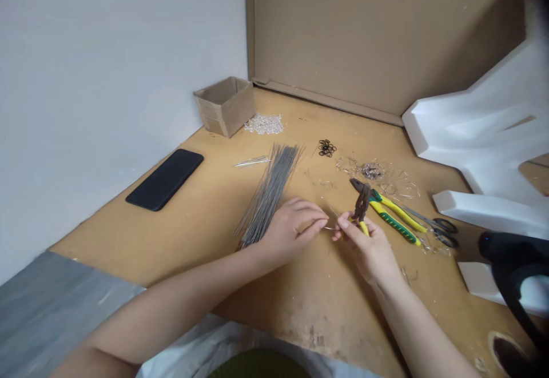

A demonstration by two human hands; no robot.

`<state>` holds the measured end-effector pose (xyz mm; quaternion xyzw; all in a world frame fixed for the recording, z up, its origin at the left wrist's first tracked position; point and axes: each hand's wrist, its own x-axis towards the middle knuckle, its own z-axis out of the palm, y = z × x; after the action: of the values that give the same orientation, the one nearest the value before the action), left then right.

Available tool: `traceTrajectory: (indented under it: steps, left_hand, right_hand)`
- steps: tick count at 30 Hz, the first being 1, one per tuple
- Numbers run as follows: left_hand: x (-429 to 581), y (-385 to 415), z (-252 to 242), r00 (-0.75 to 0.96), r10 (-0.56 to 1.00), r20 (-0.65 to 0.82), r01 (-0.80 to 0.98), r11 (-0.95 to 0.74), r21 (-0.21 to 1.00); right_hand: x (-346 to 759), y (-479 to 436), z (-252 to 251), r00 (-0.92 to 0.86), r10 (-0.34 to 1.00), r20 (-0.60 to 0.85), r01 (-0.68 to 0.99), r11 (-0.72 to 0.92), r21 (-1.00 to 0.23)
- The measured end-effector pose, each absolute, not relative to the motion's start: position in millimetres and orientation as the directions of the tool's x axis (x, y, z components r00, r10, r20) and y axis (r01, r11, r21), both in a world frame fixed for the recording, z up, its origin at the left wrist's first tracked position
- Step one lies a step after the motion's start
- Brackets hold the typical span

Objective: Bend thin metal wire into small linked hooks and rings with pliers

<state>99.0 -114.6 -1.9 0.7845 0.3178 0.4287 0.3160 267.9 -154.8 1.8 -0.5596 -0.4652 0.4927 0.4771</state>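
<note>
Between my two hands runs a short, thin piece of wire (329,228). My left hand (295,223) pinches its left end, thumb and fingertips together, beside a bundle of straight grey wires (271,189). My right hand (364,241) is closed around a pair of pliers (362,203) with dark jaws pointing up and a yellow handle partly hidden in the palm. The right thumb and forefinger also meet at the wire. Just beyond lies a second pair of pliers (392,212) with yellow and green handles.
Scissors (441,230) with black handles and tangled wire loops (377,172) lie to the right. Black rings (327,148), a pile of small clear pieces (265,123) and a cardboard box (227,106) are farther back. A phone (165,179) lies left; white molded pieces (480,132) stand right.
</note>
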Motion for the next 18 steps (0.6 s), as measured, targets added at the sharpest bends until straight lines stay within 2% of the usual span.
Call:
traceTrajectory:
  steps: [2, 4, 8, 12, 15, 18]
  left_hand:
    - [100, -114, -1, 0.357, 0.877, 0.323, 0.118, -0.385, 0.916]
    - [102, -115, -1, 0.347, 0.924, 0.163, -0.008, -0.171, 0.985]
    - [107, -119, -2, 0.409, 0.912, -0.031, -0.221, 0.132, 0.966]
    - [109, -120, -3, 0.451, 0.884, -0.122, -0.305, 0.281, 0.91]
    - [105, -115, -1, 0.405, 0.908, -0.106, -0.288, 0.237, 0.928]
    - [97, -107, 3, 0.403, 0.913, -0.063, -0.247, 0.175, 0.953]
  right_hand:
    - [263, -156, -2, 0.053, 0.989, -0.137, -0.033, -0.135, -0.99]
    - [257, -158, -6, 0.05, 0.989, -0.141, -0.088, -0.136, -0.987]
    - [243, -162, -15, 0.07, 0.991, -0.118, -0.154, -0.106, -0.982]
    - [235, -163, -20, 0.038, 0.992, -0.119, -0.129, -0.113, -0.985]
    - [247, -158, -12, 0.01, 0.992, -0.123, 0.004, -0.123, -0.992]
    - [272, -150, 3, -0.034, 0.997, -0.064, 0.398, -0.046, -0.916]
